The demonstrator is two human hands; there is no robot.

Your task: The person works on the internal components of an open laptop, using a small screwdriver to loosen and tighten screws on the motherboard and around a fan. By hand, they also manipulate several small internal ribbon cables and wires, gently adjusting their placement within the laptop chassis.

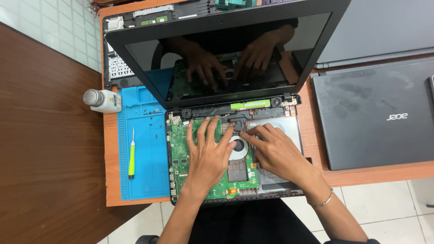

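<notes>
Both hands flat on opened black laptop base (271,180): left hand (209,156) spread wide over green circuit board (181,153), right hand (275,151) fingers loosely open beside round grey fan (238,147), holding nothing.

hidden: green board (181,156) middle under left hand (209,156) | cut off: grey laptop (384,27) at right edge

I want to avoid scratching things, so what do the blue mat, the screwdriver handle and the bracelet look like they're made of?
Blue mat: probably silicone or soft rubber, matte, with moulded compartments and ridged edges.
Screwdriver: handle looks like glossy lime-green plastic; the slim shaft looks metal.
Bracelet: seemingly polished silver-toned metal, a thin, shiny band.
</notes>
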